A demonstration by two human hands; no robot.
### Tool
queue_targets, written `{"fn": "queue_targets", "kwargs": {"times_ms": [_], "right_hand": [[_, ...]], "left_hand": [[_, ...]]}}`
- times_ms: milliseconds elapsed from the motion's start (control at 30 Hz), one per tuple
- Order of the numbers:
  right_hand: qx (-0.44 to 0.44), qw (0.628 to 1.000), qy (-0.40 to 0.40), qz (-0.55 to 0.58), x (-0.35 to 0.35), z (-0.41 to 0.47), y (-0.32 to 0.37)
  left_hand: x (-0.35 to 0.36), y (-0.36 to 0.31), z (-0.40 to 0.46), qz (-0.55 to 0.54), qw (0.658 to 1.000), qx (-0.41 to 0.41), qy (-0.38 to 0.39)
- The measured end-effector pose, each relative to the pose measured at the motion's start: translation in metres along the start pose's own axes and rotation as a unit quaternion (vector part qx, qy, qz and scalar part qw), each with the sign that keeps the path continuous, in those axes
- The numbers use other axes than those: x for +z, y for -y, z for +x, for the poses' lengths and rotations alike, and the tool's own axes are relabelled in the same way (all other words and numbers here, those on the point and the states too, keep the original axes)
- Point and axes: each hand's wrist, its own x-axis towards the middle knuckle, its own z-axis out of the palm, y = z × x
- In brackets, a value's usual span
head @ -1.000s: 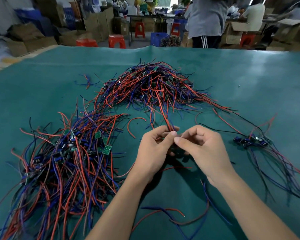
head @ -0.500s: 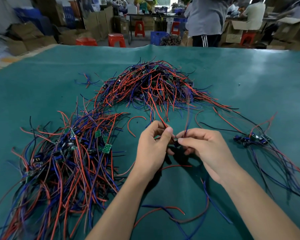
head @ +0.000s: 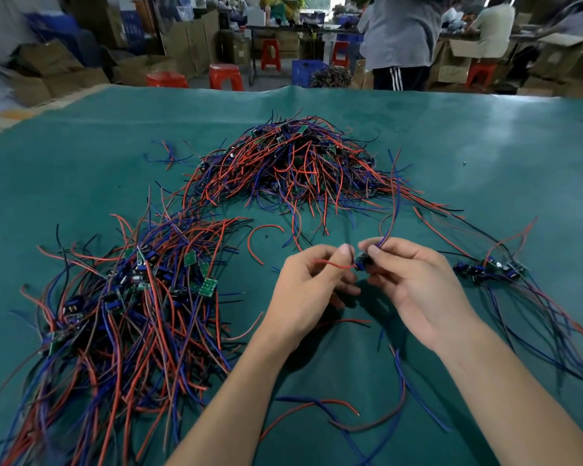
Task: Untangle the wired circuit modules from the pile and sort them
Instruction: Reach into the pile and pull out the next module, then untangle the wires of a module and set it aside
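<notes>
A small dark circuit module [head: 362, 260] hangs between my two hands above the green mat. My right hand [head: 414, 280] pinches the module, and its blue and brown wires [head: 395, 196] arc up and away from it. My left hand [head: 308, 284] pinches the module's red wire [head: 330, 264] beside it. A tangled pile of red, blue and black wired modules [head: 297, 163] lies at the mat's centre back. A larger spread heap [head: 132, 297] with green boards lies at the left. A small row of modules [head: 488, 269] lies to the right.
The green mat [head: 485, 146] covers the whole table. Loose red, blue and brown wires [head: 334, 408] lie on it between my forearms. Beyond the far edge stand red stools [head: 226, 76], cardboard boxes and a person in a grey shirt [head: 401, 35].
My hands have drawn slightly apart. The module's blue and brown wires have come free of the centre pile and now arc upward from my right hand; my left hand holds the red wire.
</notes>
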Motion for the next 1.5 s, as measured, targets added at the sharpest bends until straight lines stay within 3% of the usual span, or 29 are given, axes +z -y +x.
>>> {"fn": "queue_targets", "kwargs": {"times_ms": [167, 467, 600, 767, 967, 1167, 1233, 1300, 1400, 1500], "right_hand": [[-0.026, 0.999, 0.027, -0.030, 0.002, -0.001, -0.004], [-0.104, 0.982, -0.039, -0.150, -0.004, 0.005, -0.009], [-0.147, 0.963, -0.087, -0.210, -0.009, 0.008, -0.010], [-0.213, 0.911, -0.179, -0.305, -0.019, 0.013, -0.004], [-0.199, 0.922, -0.294, -0.154, -0.046, 0.019, 0.015], [-0.192, 0.873, -0.445, -0.063, -0.076, 0.020, 0.031], [-0.170, 0.899, -0.387, -0.112, -0.069, 0.020, 0.027], [-0.145, 0.937, -0.257, -0.189, -0.047, 0.016, 0.013], [-0.123, 0.958, -0.062, -0.253, -0.010, 0.008, -0.006], [-0.119, 0.963, -0.013, -0.240, -0.004, 0.005, -0.010]], "left_hand": [[-0.003, -0.002, -0.002, 0.043, 0.998, -0.015, 0.045], [-0.002, 0.001, -0.002, 0.072, 0.996, -0.027, 0.038], [-0.003, 0.001, -0.002, 0.116, 0.992, -0.030, 0.041], [-0.004, 0.001, -0.002, 0.168, 0.985, -0.017, 0.046], [-0.002, 0.003, -0.002, 0.189, 0.980, -0.020, 0.054], [-0.003, 0.002, -0.001, 0.151, 0.988, -0.024, 0.004], [-0.003, 0.001, -0.001, 0.131, 0.991, -0.028, 0.001], [-0.001, 0.001, -0.001, 0.120, 0.992, -0.029, 0.014], [0.000, 0.000, -0.002, 0.109, 0.993, -0.023, 0.032], [-0.001, -0.003, -0.003, 0.118, 0.992, -0.016, 0.050]]}}
